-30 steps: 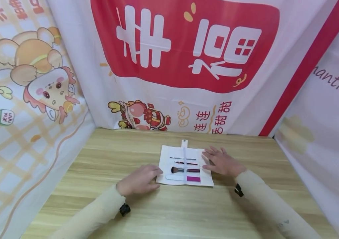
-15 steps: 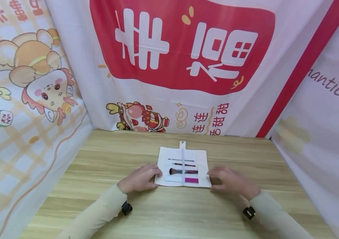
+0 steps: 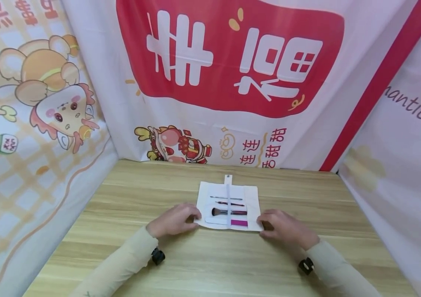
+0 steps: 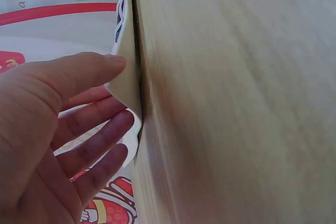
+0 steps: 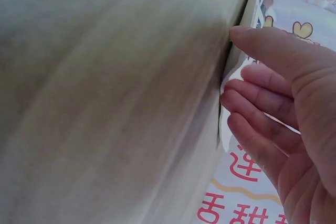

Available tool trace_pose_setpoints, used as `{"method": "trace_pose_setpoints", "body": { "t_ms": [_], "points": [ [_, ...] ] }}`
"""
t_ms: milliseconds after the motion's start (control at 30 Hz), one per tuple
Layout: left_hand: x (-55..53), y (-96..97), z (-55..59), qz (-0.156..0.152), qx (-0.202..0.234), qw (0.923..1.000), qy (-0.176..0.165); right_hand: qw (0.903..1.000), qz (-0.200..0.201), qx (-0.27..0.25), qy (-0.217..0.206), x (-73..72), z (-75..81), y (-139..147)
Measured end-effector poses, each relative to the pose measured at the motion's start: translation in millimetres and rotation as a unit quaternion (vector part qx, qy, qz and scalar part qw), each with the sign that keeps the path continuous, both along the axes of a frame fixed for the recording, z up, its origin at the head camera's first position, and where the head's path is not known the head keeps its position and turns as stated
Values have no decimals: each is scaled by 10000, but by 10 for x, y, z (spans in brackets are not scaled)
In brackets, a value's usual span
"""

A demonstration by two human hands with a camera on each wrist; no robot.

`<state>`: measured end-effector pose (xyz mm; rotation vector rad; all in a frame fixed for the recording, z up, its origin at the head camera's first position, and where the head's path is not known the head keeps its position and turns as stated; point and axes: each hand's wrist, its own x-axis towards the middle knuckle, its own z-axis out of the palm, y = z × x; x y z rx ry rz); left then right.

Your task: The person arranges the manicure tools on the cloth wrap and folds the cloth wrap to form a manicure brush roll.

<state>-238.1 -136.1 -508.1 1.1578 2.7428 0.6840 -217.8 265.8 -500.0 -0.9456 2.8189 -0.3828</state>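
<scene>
A white brush roll (image 3: pixel 253 202) lies unfolded on the table, its snap tab (image 3: pixel 228 179) pointing away from me. Under its elastic band are a makeup brush (image 3: pixel 216 212), a thin red-handled tool (image 3: pixel 235 203), a slender rod (image 3: pixel 216 197) and a flat piece with a magenta end (image 3: pixel 239 223). My left hand (image 3: pixel 175 219) pinches the roll's near left corner, thumb on the near side, fingers behind, and that corner is slightly raised. At the near right corner, my right hand (image 3: pixel 286 227) holds the edge between thumb and curved fingers.
The wood-grain table (image 3: pixel 210 268) reaches back to a printed white and red curtain (image 3: pixel 232 103). Printed cloth walls (image 3: pixel 21 198) stand at both sides. Each wrist carries a black strap device (image 3: pixel 157 256).
My right hand has come down from the roll's upper right side to its near right corner and grips there. The left hand stays at the left corner, which has lifted slightly.
</scene>
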Motion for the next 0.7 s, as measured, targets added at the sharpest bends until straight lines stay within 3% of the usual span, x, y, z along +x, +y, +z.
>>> {"method": "trace_pose_setpoints", "body": {
  "t_ms": [233, 333, 700],
  "points": [
    [-35, -22, 45, -59, 409, 9991, 135, 9984, 447, -304, 146, -62, 62, 23],
    [-55, -29, 80, 14, 562, 9984, 14, 9973, 507, -491, 183, -99, 106, 41],
    [-208, -7, 164, 855, 781, 9912, -635, 9928, 1, -1145, -364, -325, 212, 88]
  ]
}}
